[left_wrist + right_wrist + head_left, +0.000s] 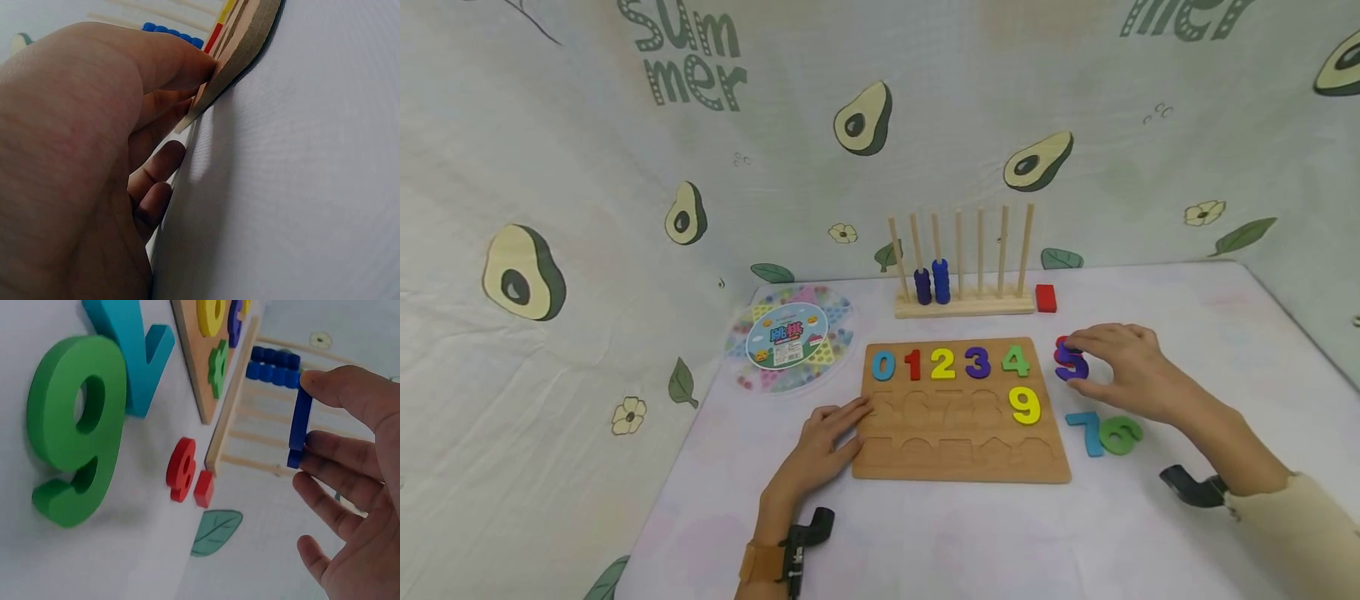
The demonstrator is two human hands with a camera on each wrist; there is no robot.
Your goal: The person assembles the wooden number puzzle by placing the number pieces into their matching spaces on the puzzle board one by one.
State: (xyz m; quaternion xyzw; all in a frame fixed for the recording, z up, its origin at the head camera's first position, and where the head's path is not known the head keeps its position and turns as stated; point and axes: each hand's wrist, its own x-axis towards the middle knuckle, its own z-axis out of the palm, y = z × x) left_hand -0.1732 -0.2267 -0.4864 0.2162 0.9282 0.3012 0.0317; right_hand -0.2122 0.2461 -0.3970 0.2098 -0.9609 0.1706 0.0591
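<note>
Head view: the purple 5 point(1076, 360) is pinched by the right hand point(1126, 367) beside the wooden board point(962, 465), whose left edge is touched by the relaxed left hand point(822, 443); six numerals point(982, 362) are borne on it.

Round package point(787, 335), peg stand point(970, 307), red block point(1046, 298)

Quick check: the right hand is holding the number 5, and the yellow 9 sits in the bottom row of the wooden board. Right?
One thing is off: the yellow 9 sits in the wooden board's middle row, as the head view shows. The right hand is holding the number 5.
</note>
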